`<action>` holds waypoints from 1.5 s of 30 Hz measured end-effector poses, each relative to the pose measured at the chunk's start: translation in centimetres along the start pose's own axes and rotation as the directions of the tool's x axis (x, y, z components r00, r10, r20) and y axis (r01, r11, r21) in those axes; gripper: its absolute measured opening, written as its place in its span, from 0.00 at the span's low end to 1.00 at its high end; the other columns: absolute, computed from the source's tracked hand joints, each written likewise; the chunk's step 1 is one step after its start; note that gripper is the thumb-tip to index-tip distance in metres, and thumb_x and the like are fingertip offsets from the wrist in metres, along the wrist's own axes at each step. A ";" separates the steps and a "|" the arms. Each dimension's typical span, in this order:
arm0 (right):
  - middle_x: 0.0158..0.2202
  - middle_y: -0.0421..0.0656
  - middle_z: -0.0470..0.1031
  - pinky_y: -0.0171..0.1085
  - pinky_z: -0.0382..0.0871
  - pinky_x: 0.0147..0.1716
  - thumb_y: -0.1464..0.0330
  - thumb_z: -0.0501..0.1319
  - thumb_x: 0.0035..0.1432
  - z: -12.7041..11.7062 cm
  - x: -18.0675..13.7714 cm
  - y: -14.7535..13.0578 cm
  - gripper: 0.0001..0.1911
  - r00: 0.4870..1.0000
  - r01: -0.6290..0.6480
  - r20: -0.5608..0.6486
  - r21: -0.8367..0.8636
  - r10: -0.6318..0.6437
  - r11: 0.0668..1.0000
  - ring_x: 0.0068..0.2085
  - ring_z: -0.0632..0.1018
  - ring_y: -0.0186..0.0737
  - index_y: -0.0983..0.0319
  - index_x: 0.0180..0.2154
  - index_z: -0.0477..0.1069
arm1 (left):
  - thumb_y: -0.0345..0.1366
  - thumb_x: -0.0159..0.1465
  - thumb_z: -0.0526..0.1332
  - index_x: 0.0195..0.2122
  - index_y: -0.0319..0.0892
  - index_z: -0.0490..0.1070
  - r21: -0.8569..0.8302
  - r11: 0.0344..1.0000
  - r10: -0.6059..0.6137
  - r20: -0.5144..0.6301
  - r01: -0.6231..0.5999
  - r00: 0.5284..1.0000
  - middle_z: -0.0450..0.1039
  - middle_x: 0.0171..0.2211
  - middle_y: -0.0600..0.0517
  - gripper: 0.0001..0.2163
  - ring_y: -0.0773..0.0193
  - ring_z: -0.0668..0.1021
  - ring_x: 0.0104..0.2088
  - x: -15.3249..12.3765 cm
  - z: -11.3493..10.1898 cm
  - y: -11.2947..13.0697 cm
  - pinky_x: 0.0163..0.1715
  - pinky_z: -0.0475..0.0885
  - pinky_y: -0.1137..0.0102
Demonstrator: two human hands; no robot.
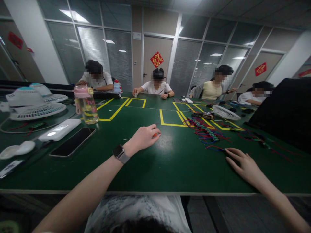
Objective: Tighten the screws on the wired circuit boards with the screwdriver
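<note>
My left hand (143, 137), with a grey watch (120, 153) on its wrist, rests on the green table (170, 161) near the middle. Its fingers are curled over a small red object (155, 134) that I cannot name. My right hand (244, 163) lies on the table to the right, fingers stretched out and slightly spread, holding nothing. Its fingertips touch the end of a bundle of red, blue and green wires (205, 131) that stretches away from it.
A phone (73, 141), a white power bank (60, 129), a pink-lidded bottle (86, 105) and white fan parts (34, 103) lie at the left. Yellow tape outlines (170, 124) mark the table. Several people sit at the far side. A dark chair back (286, 113) stands right.
</note>
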State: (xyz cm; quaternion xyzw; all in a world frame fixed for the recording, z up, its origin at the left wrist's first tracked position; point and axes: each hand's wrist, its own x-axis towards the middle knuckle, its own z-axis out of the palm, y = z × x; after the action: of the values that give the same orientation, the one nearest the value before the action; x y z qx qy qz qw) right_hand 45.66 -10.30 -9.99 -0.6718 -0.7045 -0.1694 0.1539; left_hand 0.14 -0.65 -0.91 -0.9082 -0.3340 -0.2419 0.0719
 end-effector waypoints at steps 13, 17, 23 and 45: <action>0.64 0.48 0.59 0.65 0.60 0.53 0.55 0.42 0.64 1.8 2.0 0.2 0.30 0.982 -0.089 0.170 0.027 0.083 0.996 0.58 0.69 0.56 0.57 0.65 0.52 | 0.38 0.68 0.50 0.42 0.41 0.74 0.005 1.000 -0.001 0.014 0.001 1.000 0.71 0.38 0.50 0.13 0.68 0.75 0.30 0.0 -0.1 0.2 0.31 0.68 0.73; 0.65 0.49 0.56 0.67 0.55 0.55 0.54 0.40 0.63 2.4 2.2 0.6 0.32 0.973 -0.107 0.205 -0.001 0.105 0.994 0.62 0.63 0.57 0.58 0.65 0.50 | 0.38 0.67 0.51 0.42 0.42 0.74 0.021 1.000 -0.002 0.008 0.002 1.000 0.71 0.38 0.50 0.13 0.67 0.75 0.31 0.0 0.0 0.1 0.32 0.68 0.73; 0.64 0.48 0.58 0.64 0.59 0.55 0.53 0.42 0.63 3.0 2.9 1.0 0.33 0.976 -0.120 0.179 -0.042 0.125 0.992 0.62 0.63 0.57 0.58 0.65 0.51 | 0.38 0.67 0.50 0.42 0.41 0.74 0.005 1.000 -0.008 0.013 0.008 1.000 0.72 0.38 0.50 0.13 0.67 0.76 0.32 -0.1 0.2 0.0 0.32 0.68 0.72; 0.59 0.49 0.66 0.55 0.64 0.55 0.55 0.45 0.61 2.6 4.3 2.5 0.28 0.999 0.004 0.042 0.076 -0.008 0.997 0.57 0.69 0.55 0.59 0.58 0.64 | 0.38 0.67 0.51 0.42 0.41 0.74 0.001 1.000 -0.011 0.027 0.011 1.000 0.71 0.38 0.50 0.13 0.68 0.75 0.30 -0.1 0.1 0.0 0.32 0.68 0.73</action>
State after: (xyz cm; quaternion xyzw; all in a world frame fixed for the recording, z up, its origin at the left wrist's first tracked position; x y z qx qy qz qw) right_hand 47.95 -5.15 -10.34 -0.6668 -0.7155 -0.1287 0.1637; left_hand 0.11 -0.67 -1.09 -0.9095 -0.3400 -0.2298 0.0662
